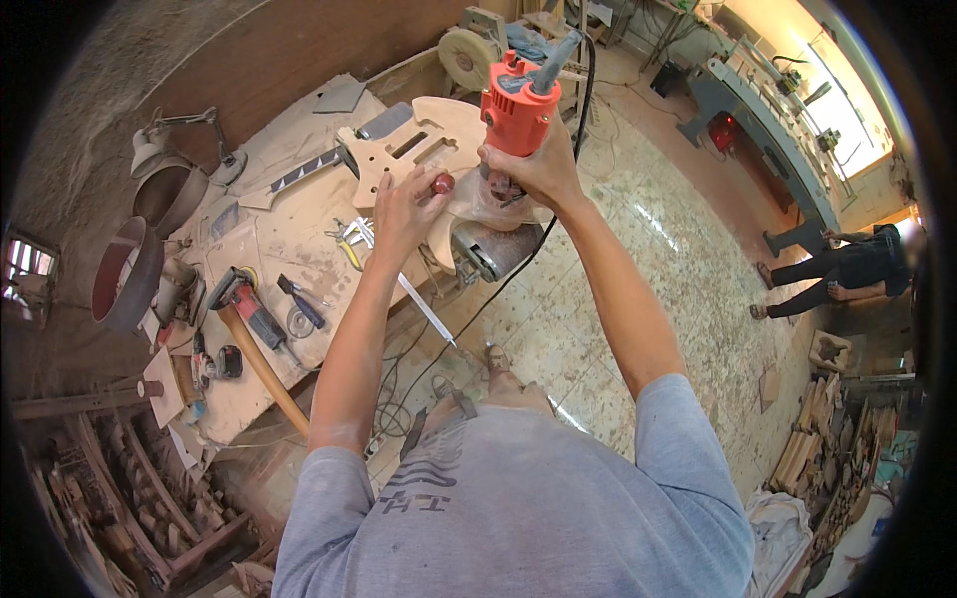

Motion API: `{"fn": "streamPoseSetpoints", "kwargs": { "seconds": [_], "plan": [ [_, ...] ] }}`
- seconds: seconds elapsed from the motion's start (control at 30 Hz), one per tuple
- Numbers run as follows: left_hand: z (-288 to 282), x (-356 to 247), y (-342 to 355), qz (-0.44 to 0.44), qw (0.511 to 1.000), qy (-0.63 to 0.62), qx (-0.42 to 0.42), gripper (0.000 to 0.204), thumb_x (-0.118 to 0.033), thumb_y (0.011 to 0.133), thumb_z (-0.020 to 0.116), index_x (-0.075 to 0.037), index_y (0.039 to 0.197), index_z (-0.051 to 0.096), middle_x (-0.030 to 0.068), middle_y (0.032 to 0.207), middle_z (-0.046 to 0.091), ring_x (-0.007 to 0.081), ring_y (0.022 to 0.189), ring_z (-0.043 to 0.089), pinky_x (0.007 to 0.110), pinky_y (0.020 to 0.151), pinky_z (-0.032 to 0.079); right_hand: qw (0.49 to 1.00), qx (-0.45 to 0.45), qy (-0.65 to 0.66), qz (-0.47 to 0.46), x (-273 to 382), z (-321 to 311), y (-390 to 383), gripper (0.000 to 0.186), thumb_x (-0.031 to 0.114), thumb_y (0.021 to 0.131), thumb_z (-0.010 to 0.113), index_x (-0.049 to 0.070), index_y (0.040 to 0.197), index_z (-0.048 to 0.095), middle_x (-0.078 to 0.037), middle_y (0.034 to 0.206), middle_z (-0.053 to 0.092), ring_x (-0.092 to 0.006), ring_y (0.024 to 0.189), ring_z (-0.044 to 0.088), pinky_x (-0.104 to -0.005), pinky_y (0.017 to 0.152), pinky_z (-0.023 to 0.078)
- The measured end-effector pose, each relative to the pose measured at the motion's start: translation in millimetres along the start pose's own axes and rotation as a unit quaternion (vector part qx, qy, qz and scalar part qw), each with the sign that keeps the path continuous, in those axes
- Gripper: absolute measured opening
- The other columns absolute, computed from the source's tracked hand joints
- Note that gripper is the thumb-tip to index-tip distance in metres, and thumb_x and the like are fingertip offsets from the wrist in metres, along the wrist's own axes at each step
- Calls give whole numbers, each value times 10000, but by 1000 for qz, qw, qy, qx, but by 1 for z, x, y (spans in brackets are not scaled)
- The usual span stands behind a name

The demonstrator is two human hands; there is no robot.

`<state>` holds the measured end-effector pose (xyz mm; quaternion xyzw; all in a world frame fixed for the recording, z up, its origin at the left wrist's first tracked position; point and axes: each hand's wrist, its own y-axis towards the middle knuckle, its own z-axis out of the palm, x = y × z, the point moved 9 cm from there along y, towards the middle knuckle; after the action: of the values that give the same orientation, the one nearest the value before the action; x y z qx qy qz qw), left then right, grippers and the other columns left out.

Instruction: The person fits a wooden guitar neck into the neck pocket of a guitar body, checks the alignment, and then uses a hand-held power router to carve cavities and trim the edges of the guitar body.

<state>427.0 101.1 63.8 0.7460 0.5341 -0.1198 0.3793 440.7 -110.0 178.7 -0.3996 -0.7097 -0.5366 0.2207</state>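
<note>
My right hand (543, 171) is wrapped round the lower part of an upright red trim router (516, 118). Beneath it a clear base plate (471, 205) spreads over the edge of a pale wooden electric guitar body (391, 157) with cut-out cavities. A round red knob (444, 183) sits by the plate's left side, between the thumb and fingertips of my left hand (402, 211). That hand's other fingers reach over the wood. The router bit is hidden. Below the body's right edge shows a grey cylindrical machine part (498, 247).
The dusty workbench (299, 214) holds a caliper (417, 299), an angle grinder (257, 317), a drill (203, 361) and a desk lamp (150, 154). A black cable (546, 239) hangs beside the bench. Another person (862, 264) stands far right. Wood scraps (817, 439) are stacked at lower right.
</note>
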Motion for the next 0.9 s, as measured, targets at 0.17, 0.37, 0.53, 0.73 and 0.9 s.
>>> {"fn": "streamPoseSetpoints", "kwargs": {
  "seconds": [0.17,0.37,0.53,0.73,0.9],
  "plan": [
    [4,-3,2,2,998,12,64,397,-380,915,780,-235,1284,765,92,1241,770,321,1339,620,693,1253,181,1000,-4,-3,16,-3,-2,-13,696,285,714,908,43,1286,594,-75,1139,699,-193,1006,680,-358,909,549],
    [6,-2,-1,26,995,40,83,407,-419,882,786,-287,1266,776,175,1359,705,329,1286,659,726,1245,148,997,-47,-52,41,19,-8,-37,863,286,666,920,34,1390,524,-140,1229,678,-299,1090,705,-417,952,549],
    [1,-8,-3,19,993,24,111,406,-435,877,783,-313,1264,777,200,1420,663,325,1259,677,712,1256,135,994,-83,-40,52,32,-10,-48,835,263,670,916,35,1373,527,-140,1228,687,-298,1070,713,-412,938,559],
    [7,-6,-4,37,996,33,78,400,-416,878,783,-311,1264,779,205,1370,692,334,1263,674,707,1258,130,998,-38,-16,48,10,-11,-41,697,200,737,927,29,1304,558,-71,1059,713,-165,908,707,-331,811,587],
    [7,-5,-9,32,996,30,80,414,-392,878,796,-277,1275,771,182,1367,700,332,1391,576,692,1266,129,999,-22,-42,26,12,-10,-38,587,198,748,912,27,1218,603,-63,1010,709,-160,867,696,-325,786,586]
  ]
}}
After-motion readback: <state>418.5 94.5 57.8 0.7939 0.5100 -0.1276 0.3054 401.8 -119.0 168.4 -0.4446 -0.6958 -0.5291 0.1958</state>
